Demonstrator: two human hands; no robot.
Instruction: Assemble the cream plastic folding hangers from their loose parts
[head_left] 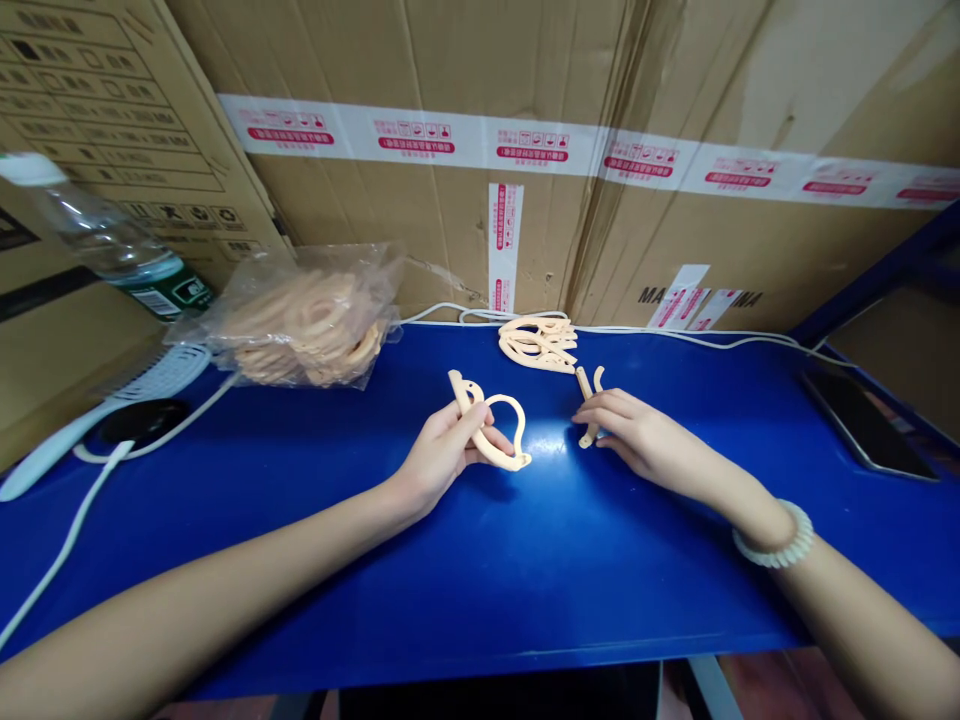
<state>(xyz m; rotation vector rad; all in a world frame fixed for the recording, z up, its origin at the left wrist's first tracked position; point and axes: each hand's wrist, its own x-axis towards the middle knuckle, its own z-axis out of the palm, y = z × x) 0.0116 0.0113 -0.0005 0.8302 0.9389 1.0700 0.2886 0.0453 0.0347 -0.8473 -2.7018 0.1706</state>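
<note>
The left hand [442, 450] is closed around a cream plastic loop piece [501, 432], thumb on top and fingers curled beneath, and holds it just above the middle of the blue bench [525, 580] with its loop turned towards the right. Near it, the right hand [637, 435] lies low on the bench with its fingers held together over the lower end of a small forked cream piece [588, 385], whose two prongs stick out beyond the fingertips. The thumb is hidden, so I cannot tell whether the hand is pinching the piece or only resting on it. A beaded bracelet [776, 545] sits on that wrist. Just behind the forked piece lies a small stack of similar cream parts [538, 343], and a clear plastic bag [304, 318] of more lies further left, beside a water bottle [112, 245]. A white cable [675, 335] runs along the bench's back edge below taped cardboard cartons [525, 80].
</note>
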